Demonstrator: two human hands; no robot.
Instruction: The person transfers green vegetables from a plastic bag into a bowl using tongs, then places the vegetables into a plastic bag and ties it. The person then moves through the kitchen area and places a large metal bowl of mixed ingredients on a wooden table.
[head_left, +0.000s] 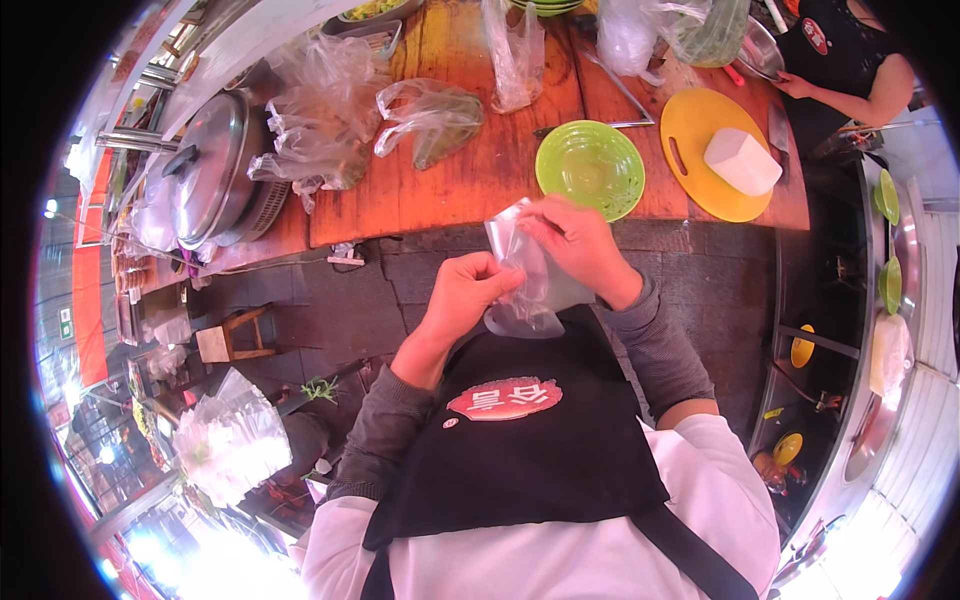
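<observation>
A thin clear plastic bag (529, 304) hangs between my two hands, in front of my black apron. My left hand (469, 289) pinches it between thumb and fingers at its left side. Higher up, my right hand (574, 236) has its fingers at the bag's upper edge; they are slightly blurred. Just beyond my right hand, a green bowl (589, 166) sits near the table's front edge, with a little see-through matter inside. To the right of it lies a yellow cutting board (686, 176) with a white block (741, 160) on top.
The wooden table (450, 191) bears several plastic bags, among them a tied bag (446, 120) of greens. A lidded metal pot (214, 169) stands at the left. By the right end, a co-worker (832, 82) holds a metal bowl (759, 49). A wooden stool (232, 334) stands on the floor.
</observation>
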